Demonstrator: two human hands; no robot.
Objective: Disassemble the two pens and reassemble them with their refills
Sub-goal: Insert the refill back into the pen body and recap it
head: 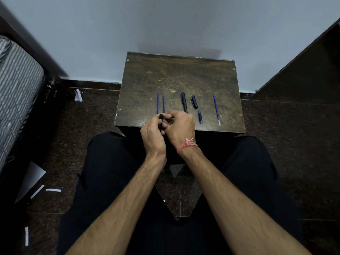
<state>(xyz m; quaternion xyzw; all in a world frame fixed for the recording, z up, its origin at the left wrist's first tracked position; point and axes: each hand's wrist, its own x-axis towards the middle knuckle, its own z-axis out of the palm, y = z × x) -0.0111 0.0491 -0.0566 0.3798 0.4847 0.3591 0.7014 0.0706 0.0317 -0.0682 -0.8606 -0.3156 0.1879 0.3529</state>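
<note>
My left hand and my right hand meet over the near edge of a small worn wooden table, both closed around a black pen barrel that stands nearly upright. Two blue refills lie side by side just beyond my fingers. A whole black capped pen lies mid-table, partly behind my right hand. To its right lies a black cap, and nearer me a short blue pen tip piece. A third blue refill lies at the far right.
The table stands against a pale wall. Dark speckled floor tiles surround it, with scraps of white paper at the left. A striped cushion is at the far left and a dark cabinet side at the right. My knees sit under the table's near edge.
</note>
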